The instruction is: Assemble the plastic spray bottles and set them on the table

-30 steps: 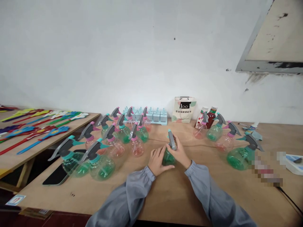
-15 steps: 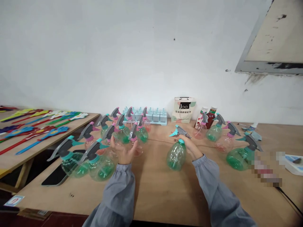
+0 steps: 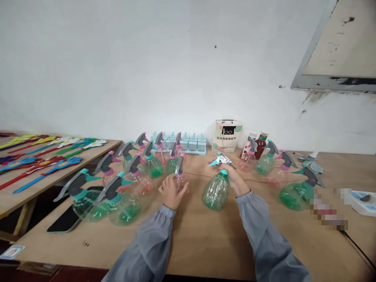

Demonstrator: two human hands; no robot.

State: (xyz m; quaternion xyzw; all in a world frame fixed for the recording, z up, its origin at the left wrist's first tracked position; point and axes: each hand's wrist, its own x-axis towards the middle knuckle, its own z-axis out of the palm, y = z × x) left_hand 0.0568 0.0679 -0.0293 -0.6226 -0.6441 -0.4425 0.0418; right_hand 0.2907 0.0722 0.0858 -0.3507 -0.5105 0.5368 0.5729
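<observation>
My right hand (image 3: 233, 176) grips the neck and grey trigger head of a green spray bottle (image 3: 216, 191), held tilted just above the wooden table (image 3: 205, 239). My left hand (image 3: 172, 192) is closed around a pink spray bottle (image 3: 179, 172) with a grey trigger and pink collar, at the right edge of a cluster of spray bottles (image 3: 129, 180). Both arms wear grey sleeves.
More spray bottles (image 3: 282, 172) stand at the right, near two red-filled bottles (image 3: 260, 143) and a small paper bag (image 3: 226, 135). A light blue mould tray (image 3: 190, 144) sits by the wall. A black phone (image 3: 63, 221) lies at the left edge. Coloured clappers (image 3: 44, 156) cover the left table.
My right hand has carried the green bottle to the right and lifted it by its head. My left hand let go of it, swung left, then closed on a pink bottle.
</observation>
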